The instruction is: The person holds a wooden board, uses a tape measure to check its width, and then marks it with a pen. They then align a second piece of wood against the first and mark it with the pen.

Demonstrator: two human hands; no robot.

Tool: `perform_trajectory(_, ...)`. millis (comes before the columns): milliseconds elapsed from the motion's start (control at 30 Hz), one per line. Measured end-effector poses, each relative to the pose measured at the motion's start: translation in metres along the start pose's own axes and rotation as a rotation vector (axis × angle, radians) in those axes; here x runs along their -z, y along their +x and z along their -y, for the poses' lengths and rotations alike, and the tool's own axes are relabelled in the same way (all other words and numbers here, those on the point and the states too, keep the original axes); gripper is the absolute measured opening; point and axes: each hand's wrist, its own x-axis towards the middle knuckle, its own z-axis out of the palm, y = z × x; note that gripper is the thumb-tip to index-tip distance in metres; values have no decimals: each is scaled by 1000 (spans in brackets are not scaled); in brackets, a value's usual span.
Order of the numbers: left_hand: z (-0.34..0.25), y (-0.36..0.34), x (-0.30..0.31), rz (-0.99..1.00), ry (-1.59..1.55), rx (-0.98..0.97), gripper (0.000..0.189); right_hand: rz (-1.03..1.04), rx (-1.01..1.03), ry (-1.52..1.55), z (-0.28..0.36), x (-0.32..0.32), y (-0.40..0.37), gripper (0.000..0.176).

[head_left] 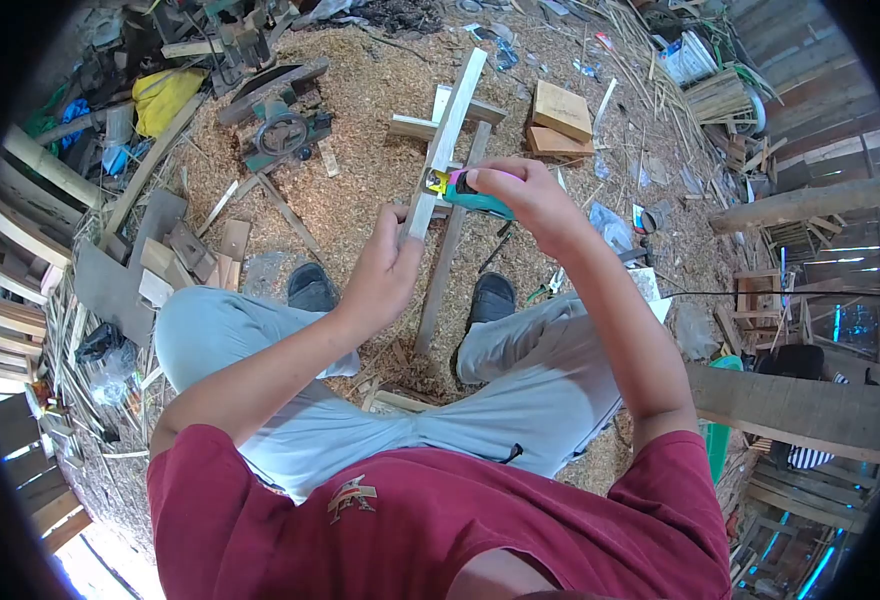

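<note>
My left hand (pixel 390 265) is closed around the near end of a pale wooden strip (pixel 460 95), which slants up and away from me. In my right hand (pixel 530 205) is a teal tape measure (pixel 480 202) with a bit of yellow blade out at its mouth, held against the strip's side just beyond my left hand. Beneath the strip lies a longer, darker wooden stick (pixel 443 275) on the ground. Short wooden pieces (pixel 413 127) lie crosswise under the strip's far part.
Wood shavings cover the ground. Two wooden blocks (pixel 562 110) are stacked at the right. A machine with a round wheel (pixel 282 134) stands at the left, near a yellow bag (pixel 168 98). Board offcuts (pixel 165 260) lie left of my knee; a wide plank (pixel 800 410) juts in at the right.
</note>
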Motion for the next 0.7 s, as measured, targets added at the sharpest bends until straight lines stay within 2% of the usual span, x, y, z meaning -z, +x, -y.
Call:
perform_trajectory(133,1,-1,-2,58,-144,31,32,16,42,5,3,-3,-3,47)
perform_trajectory(700,-5,-8,-11,33,-275,128,35,13,26,-37,-3,-1,-3,44)
